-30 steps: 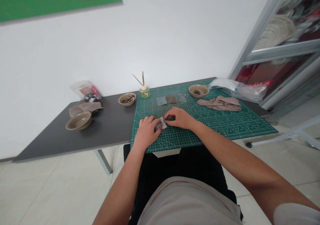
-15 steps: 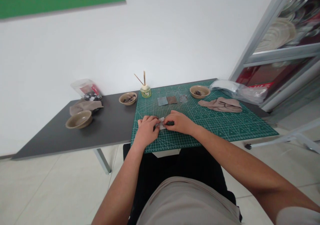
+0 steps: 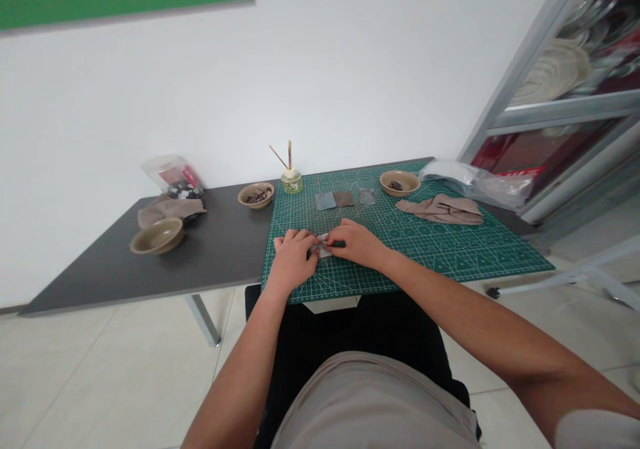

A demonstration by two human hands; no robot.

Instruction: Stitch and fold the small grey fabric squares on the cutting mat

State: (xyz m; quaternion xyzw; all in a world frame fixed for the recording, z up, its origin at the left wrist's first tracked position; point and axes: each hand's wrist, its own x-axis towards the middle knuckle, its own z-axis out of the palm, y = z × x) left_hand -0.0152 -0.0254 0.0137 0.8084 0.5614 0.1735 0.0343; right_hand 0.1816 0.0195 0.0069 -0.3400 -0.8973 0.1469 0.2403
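Note:
On the green cutting mat [image 3: 410, 249], near its front edge, lies a small pale square piece [image 3: 325, 252], partly hidden by fingers. Its left side is held by my left hand [image 3: 294, 259], with thumb and forefinger closing on it and the other fingers bent. My right hand [image 3: 359, 244] pinches at the top and right side of the same piece; anything tiny between those fingertips is too small to make out. Just beyond my hands lie a light blue-grey square [image 3: 325, 201], a brown square [image 3: 343, 199] and a clear square [image 3: 367, 196].
A bowl of dark and light bits [image 3: 256, 196] and a reed diffuser [image 3: 291, 181] stand behind. At right are another bowl [image 3: 400, 182], a brown cloth [image 3: 443, 210] and plastic wrapping [image 3: 480, 181]. At left stand a bowl [image 3: 158, 237], a cloth [image 3: 170, 210] and a clear bag [image 3: 170, 172].
Both hands stay in nearly the same place on the pale piece, with only a slight shift of the fingers. The view has moved a little.

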